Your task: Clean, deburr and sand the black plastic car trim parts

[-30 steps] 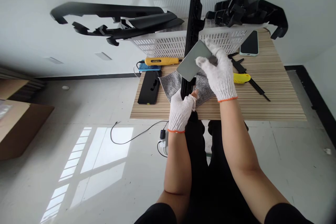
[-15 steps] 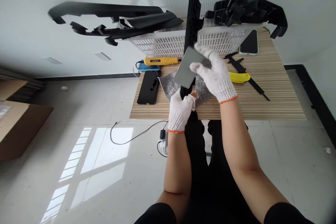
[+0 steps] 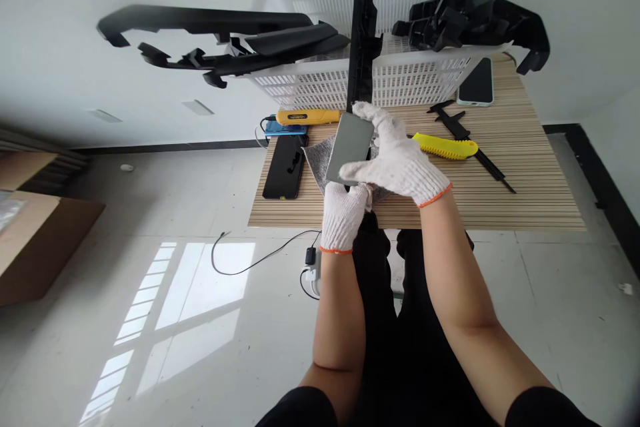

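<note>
Both hands wear white knit gloves with orange cuffs. My left hand (image 3: 341, 219) is closed around the near end of a long black plastic trim piece (image 3: 361, 47), which points away from me past the basket's front wall. In my right hand (image 3: 397, 157) is a flat grey rectangular pad (image 3: 349, 141), gripped by its edges between thumb and fingers. The pad lies over the trim piece just beyond my left hand and hides that stretch; whether they touch, I cannot tell. Beneath them a grey cloth (image 3: 316, 159) shows on the table.
A white slatted basket (image 3: 415, 80) stands at the back, with black trim pieces (image 3: 190, 19) and more black parts (image 3: 465, 17) across it. On the striped table (image 3: 530, 193) lie a yellow-handled knife (image 3: 445, 146), black caliper (image 3: 455, 125), yellow corded tool (image 3: 307, 117) and two phones (image 3: 283, 168) (image 3: 476, 82).
My right hand has brought the grey pad down and left, close to my left hand. The trim piece's far end has shifted slightly left. My left hand stays nearly in place.
</note>
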`<state>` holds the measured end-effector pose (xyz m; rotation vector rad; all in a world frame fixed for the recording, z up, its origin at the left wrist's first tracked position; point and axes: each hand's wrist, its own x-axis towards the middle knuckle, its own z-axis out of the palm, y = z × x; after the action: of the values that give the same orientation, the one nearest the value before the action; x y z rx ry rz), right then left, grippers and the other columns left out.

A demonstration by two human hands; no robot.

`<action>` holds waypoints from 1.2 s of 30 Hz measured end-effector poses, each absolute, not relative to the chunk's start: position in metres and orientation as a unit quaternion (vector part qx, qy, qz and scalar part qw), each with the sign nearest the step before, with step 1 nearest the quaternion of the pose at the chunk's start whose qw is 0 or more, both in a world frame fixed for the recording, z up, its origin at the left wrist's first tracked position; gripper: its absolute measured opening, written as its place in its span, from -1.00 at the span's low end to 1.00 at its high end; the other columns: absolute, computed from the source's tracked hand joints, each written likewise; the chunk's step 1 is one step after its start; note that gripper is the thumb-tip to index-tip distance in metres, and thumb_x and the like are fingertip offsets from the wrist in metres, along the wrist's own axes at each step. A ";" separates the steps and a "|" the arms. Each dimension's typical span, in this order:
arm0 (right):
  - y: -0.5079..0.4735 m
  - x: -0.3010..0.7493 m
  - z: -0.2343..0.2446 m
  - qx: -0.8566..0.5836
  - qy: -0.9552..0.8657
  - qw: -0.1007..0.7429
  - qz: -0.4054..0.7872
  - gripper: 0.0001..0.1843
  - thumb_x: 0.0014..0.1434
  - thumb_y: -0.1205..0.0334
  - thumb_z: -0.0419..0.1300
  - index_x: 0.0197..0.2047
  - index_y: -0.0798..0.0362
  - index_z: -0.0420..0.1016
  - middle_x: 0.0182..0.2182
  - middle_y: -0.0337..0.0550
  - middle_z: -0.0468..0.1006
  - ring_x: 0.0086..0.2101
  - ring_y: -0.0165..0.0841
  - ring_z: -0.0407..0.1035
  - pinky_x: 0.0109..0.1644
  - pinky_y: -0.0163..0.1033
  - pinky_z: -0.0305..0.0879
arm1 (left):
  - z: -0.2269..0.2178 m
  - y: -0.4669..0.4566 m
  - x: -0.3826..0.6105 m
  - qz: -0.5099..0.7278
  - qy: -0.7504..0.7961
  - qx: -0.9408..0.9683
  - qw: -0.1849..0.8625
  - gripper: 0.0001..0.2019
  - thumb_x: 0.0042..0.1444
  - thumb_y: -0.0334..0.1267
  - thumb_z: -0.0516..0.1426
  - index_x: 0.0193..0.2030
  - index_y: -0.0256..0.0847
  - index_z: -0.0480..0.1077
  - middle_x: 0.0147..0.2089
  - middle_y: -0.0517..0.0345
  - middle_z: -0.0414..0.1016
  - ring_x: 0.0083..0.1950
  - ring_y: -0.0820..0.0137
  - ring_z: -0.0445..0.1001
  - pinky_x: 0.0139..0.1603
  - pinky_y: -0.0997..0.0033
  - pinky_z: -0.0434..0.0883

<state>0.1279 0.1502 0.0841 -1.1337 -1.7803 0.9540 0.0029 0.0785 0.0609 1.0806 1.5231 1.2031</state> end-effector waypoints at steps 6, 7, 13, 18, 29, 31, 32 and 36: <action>0.144 0.121 0.088 -0.453 -0.719 0.364 0.381 0.38 -0.39 0.04 0.66 0.47 -0.26 0.15 0.38 -0.03 0.18 0.34 0.29 0.20 0.40 0.39 0.22 | 0.059 0.081 -0.001 0.496 0.571 0.475 0.449 -0.72 0.09 -0.25 0.09 -0.63 -0.16 0.24 -0.67 0.26 0.28 -0.62 0.54 0.23 -0.56 0.52 0.23; 0.143 0.119 0.091 -0.465 -0.717 0.355 0.379 0.40 -0.40 0.05 0.66 0.48 -0.27 0.13 0.39 -0.02 0.17 0.32 0.31 0.22 0.39 0.42 0.22 | 0.058 0.082 -0.002 0.495 0.571 0.475 0.451 -0.73 0.09 -0.26 0.09 -0.62 -0.16 0.24 -0.67 0.26 0.28 -0.62 0.55 0.22 -0.57 0.52 0.21; 0.132 0.105 0.109 -0.515 -0.741 0.329 0.277 0.37 -0.33 0.12 0.59 0.51 -0.12 0.06 0.50 0.03 -0.07 0.46 0.35 -0.12 0.46 0.42 0.06 | 0.055 0.084 -0.001 0.504 0.575 0.466 0.445 -0.77 0.01 -0.30 0.14 -0.58 -0.13 0.18 -0.69 0.31 0.23 -0.65 0.56 0.20 -0.62 0.53 0.14; 0.130 0.108 0.114 -0.547 -0.749 0.333 0.171 0.28 -0.13 0.21 0.47 0.55 0.16 -0.07 0.53 0.18 -0.08 0.48 0.11 -0.13 0.52 0.18 0.07 | 0.063 0.081 0.005 0.532 0.576 0.424 0.453 -0.91 0.01 -0.33 0.13 -0.44 -0.14 0.26 -0.64 0.35 0.27 -0.62 0.53 0.23 -0.61 0.53 0.22; 0.133 0.118 0.122 -0.561 -0.726 0.344 0.199 0.30 -0.24 0.24 0.57 0.52 0.02 0.06 0.42 0.08 0.21 0.38 0.07 0.13 0.47 0.20 0.19 | 0.062 0.080 0.005 0.535 0.580 0.416 0.451 -0.90 -0.08 -0.36 0.10 -0.38 -0.17 0.42 -0.61 0.33 0.32 -0.61 0.52 0.24 -0.62 0.53 0.22; 0.134 0.123 0.121 -0.541 -0.729 0.340 0.246 0.22 -0.22 0.25 0.57 0.48 -0.10 0.16 0.40 -0.03 0.26 0.34 0.03 0.22 0.42 0.18 0.29 | 0.063 0.080 0.005 0.525 0.593 0.413 0.449 -0.89 -0.08 -0.33 0.12 -0.38 -0.19 0.46 -0.63 0.32 0.31 -0.62 0.52 0.24 -0.62 0.52 0.21; 0.135 0.125 0.118 -0.523 -0.731 0.343 0.273 0.15 -0.18 0.24 0.56 0.46 -0.15 0.19 0.39 -0.08 0.30 0.32 0.00 0.27 0.40 0.17 0.33 | 0.063 0.080 0.005 0.519 0.602 0.414 0.444 -0.93 -0.07 -0.31 0.14 -0.41 -0.20 0.45 -0.64 0.32 0.30 -0.62 0.51 0.24 -0.62 0.52 0.21; 0.140 0.128 0.107 -0.462 -0.741 0.358 0.331 -0.03 -0.03 0.25 0.46 0.43 -0.14 0.24 0.37 -0.16 0.36 0.33 -0.05 0.30 0.42 0.14 0.33 | 0.063 0.081 0.005 0.509 0.616 0.416 0.435 -0.83 -0.02 -0.23 0.20 -0.54 -0.18 0.33 -0.67 0.28 0.29 -0.63 0.50 0.25 -0.61 0.50 0.23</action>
<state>0.1280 0.1402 0.1068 -1.1916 -1.9112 0.8546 0.0054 0.0812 0.0628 1.0347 1.5336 1.2670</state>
